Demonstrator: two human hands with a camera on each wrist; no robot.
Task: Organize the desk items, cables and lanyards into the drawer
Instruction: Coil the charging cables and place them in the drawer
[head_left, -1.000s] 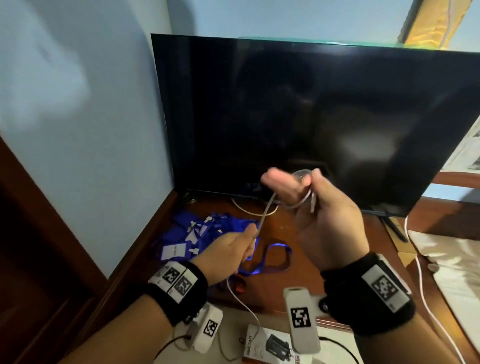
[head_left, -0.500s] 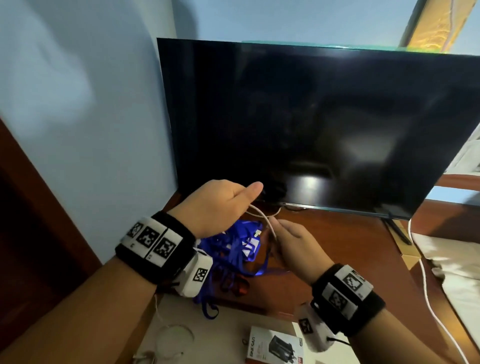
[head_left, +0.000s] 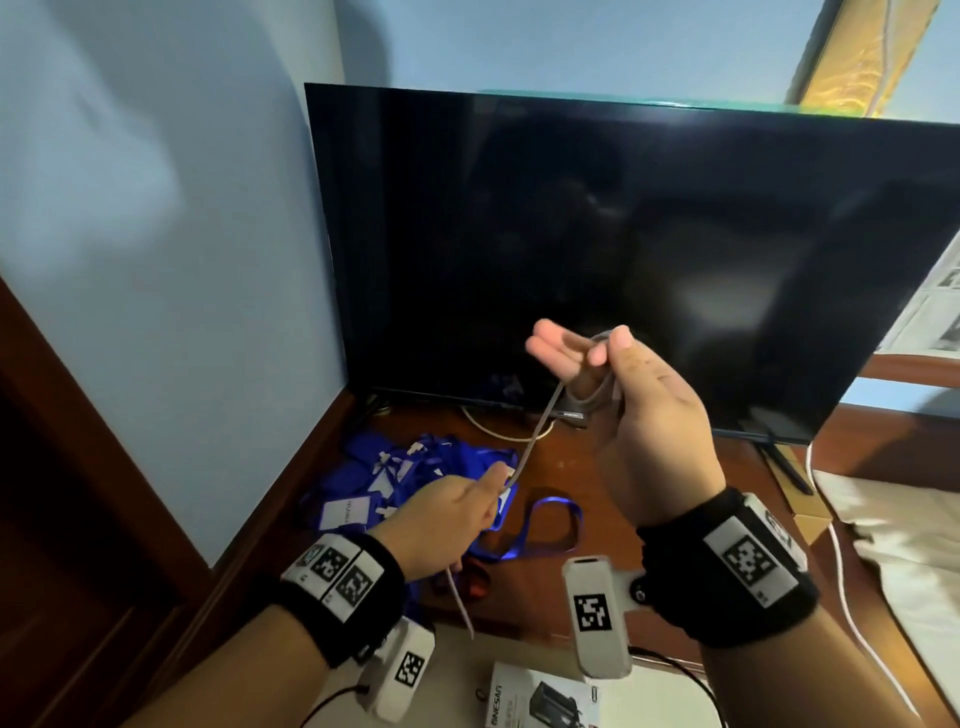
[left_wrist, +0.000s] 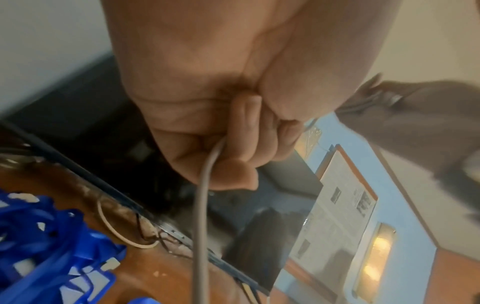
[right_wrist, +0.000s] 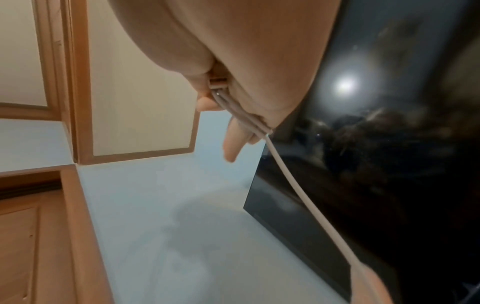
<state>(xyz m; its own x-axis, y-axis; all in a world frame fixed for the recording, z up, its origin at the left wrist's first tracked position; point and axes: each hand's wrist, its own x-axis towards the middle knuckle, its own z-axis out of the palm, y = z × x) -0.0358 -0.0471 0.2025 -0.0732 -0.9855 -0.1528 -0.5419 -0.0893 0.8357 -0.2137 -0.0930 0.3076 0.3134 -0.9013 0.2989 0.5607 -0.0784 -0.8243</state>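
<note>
Cable (head_left: 535, 439), thin and pale grey, runs taut on a slant between the two hands in the head view. Its upper part is looped in a small coil held by the right hand (head_left: 639, 415), raised in front of the dark screen (head_left: 649, 249), thumb pressed on the coil while the fingers curl under it. The left hand (head_left: 441, 519), lower and nearer the wall, pinches the cable between thumb and fingers; a short free end hangs down below that fist. Under the hands the brown wooden surface (head_left: 597, 478) carries a heap of blue lanyards (head_left: 415, 467) with white tags near the left corner, one blue loop lying apart toward the middle. A white cord (head_left: 493, 431) curves out from under the screen. A printed box (head_left: 540, 701) lies at the lower edge, on something pale

From the left wrist view, the left hand (left_wrist: 207, 123) is a closed fist, fingers (left_wrist: 246, 127) wrapped round the cable (left_wrist: 202, 205), which drops straight down out of it. Blue lanyards (left_wrist: 46, 246) fill the lower left corner on the surface (left_wrist: 155, 271), and the screen's lower edge crosses behind

From the right wrist view, the right hand (right_wrist: 233, 61) pinches several turns of the cable (right_wrist: 298, 185) between thumb and palm side; one strand leaves the bundle and slants down to the lower right. One finger (right_wrist: 231, 142) points loosely downward. The screen (right_wrist: 389, 185) fills the right side
</note>
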